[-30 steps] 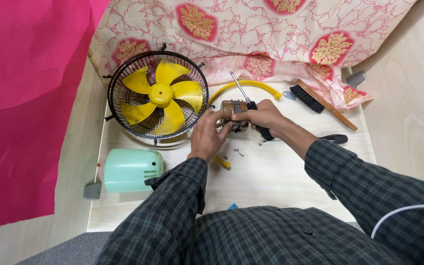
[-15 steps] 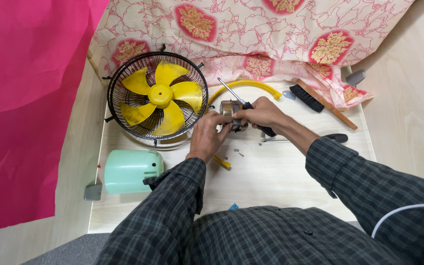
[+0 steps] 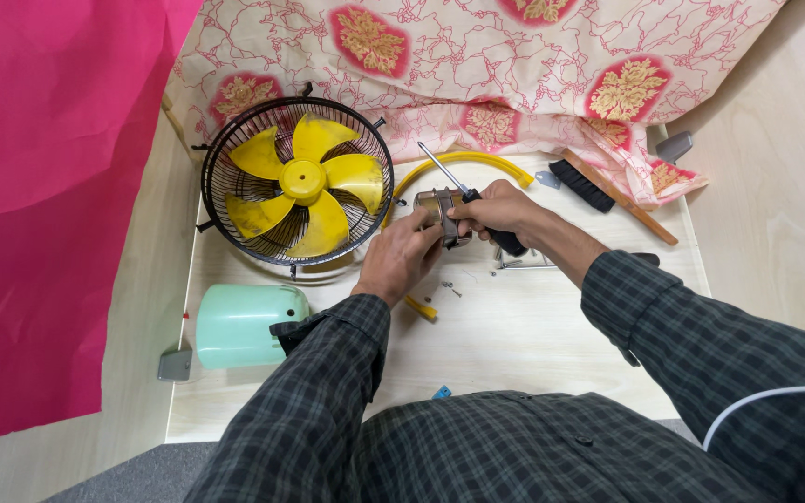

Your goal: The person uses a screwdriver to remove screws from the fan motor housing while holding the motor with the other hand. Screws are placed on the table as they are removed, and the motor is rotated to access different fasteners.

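My left hand grips a small grey metal motor block above the middle of the light wooden board. Over the motor, my right hand is closed around a black-handled screwdriver as well as the block's right side. The screwdriver's steel shaft points up and to the left, away from the motor. A few small screws lie on the board just below both hands.
A black wire fan cage with yellow blades lies at the left. A mint green housing sits below it. A yellow curved ring, a brush, a yellow piece and patterned cloth surround the hands.
The screwdriver has tilted so its shaft now points up-left. Both hands and the motor have shifted slightly left and up.
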